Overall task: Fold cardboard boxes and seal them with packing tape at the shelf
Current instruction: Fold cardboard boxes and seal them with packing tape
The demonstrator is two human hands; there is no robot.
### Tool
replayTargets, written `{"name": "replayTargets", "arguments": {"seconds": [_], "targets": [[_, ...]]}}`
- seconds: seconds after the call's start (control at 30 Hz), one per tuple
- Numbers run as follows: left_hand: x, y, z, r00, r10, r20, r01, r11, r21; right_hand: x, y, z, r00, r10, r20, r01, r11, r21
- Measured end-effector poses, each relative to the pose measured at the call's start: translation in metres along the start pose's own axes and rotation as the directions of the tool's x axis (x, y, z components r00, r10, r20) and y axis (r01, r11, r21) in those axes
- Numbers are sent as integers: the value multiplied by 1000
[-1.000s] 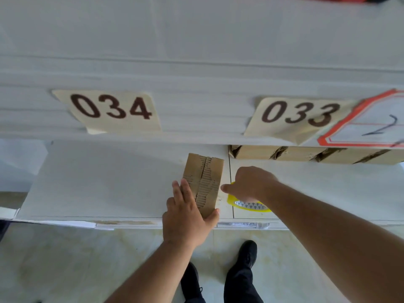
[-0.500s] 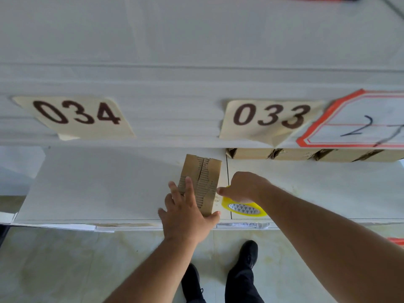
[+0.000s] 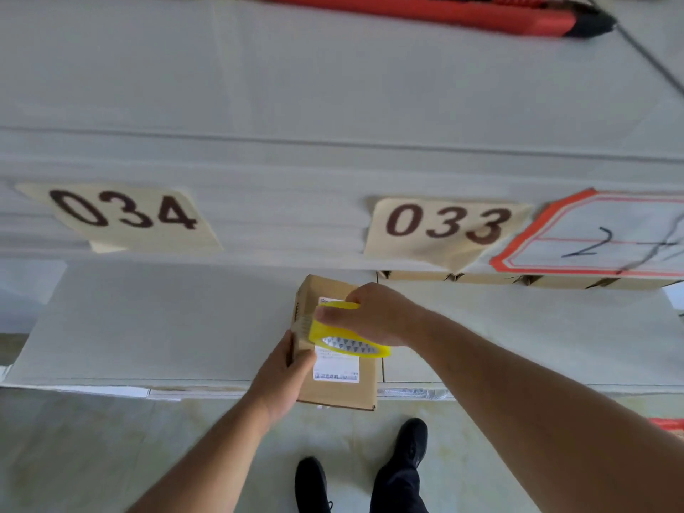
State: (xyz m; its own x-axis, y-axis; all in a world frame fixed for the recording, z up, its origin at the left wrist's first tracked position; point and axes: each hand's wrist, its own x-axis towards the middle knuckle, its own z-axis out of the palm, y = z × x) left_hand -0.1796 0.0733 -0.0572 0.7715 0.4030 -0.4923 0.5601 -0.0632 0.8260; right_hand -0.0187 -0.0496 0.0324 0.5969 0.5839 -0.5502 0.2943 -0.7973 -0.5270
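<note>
Cardboard box (image 3: 338, 379) at shelf (image 3: 155, 327) front edge, long axis pointing away from us; our left hand (image 3: 283, 375) grips near-left side, right hand (image 3: 374, 316) clamps yellow tape roll (image 3: 346, 338) above it

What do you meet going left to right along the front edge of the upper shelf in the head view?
The 034 label → the 033 label → the red-bordered label with handwriting on it, cut off at the right edge of the picture.
</note>
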Motion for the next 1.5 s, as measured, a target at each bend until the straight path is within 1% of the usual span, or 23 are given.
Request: {"name": "replayTargets", "arguments": {"seconds": [0.07, 0.1, 0.17, 0.2, 0.27, 0.33, 0.37, 0.5, 0.53, 0.6, 0.67, 0.77, 0.83, 0.9, 1.1, 1.27, 1.5], "targets": [[5, -2, 0, 996, 58, -70, -47, 987, 152, 9, -18, 11, 999, -15, -28, 15, 1000, -10], [6, -1, 3, 989, 87, -124, -62, 979, 192, 13, -25, 16, 999, -25, -35, 25, 999, -23], [8, -6, 9, 971, 91, -219, -29, 962, 273, 17, -35, 24, 999, -41, -33, 39, 998, -48], [8, -12, 11, 969, 73, -236, 5, 949, 316, 18, -38, 27, 999, -42, -23, 40, 997, -63], [11, -29, 12, 980, 29, -199, 48, 926, 373, 20, -40, 32, 999, -44, -19, 41, 993, -115], [15, -41, 10, 986, 16, -164, 45, 931, 362, 22, -41, 33, 998, -41, -40, 35, 988, -150], [17, -43, 10, 987, 35, -155, 23, 935, 354, 23, -42, 32, 998, -42, -47, 34, 987, -158], [20, -45, 6, 992, 80, -100, -42, 941, 335, 20, -40, 27, 998, -65, -12, 62, 984, -165], [20, -45, 5, 995, 71, -75, -43, 946, 321, 18, -36, 25, 997, -71, -11, 67, 977, -202], [22, -46, 1, 998, 48, -41, -35, 960, 278, 16, -22, 16, 997, -76, -16, 66, 935, -348], [24, -46, 0, 999, 44, -14, -40, 970, 241, 13, -2, 1, 1000, -9, -5, 6, 908, -418], [24, -47, 1, 1000, 18, -17, -14, 971, 238, 5, 25, -15, 993, 115, -10, -105, 865, -490], [24, -44, 2, 1000, -13, -20, 18, 967, 256, 2, 38, -12, 988, 145, -43, -146, 839, -524], [23, -41, 3, 1000, -20, -15, 24, 964, 266, 4, 46, -3, 987, 145, -66, -157, 821, -548], [21, -37, 2, 1000, -24, -6, 25, 963, 269, 9, 54, 6, 981, 173, -85, -190, 807, -559], [20, -36, 2, 1000, -26, -2, 26, 962, 272, 15, 60, 14, 976, 208, -71, -212, 799, -563], [19, -37, 1, 1000, -28, 0, 27, 962, 273, 17, 68, 13, 970, 245, 7, -213, 858, -468]]}}
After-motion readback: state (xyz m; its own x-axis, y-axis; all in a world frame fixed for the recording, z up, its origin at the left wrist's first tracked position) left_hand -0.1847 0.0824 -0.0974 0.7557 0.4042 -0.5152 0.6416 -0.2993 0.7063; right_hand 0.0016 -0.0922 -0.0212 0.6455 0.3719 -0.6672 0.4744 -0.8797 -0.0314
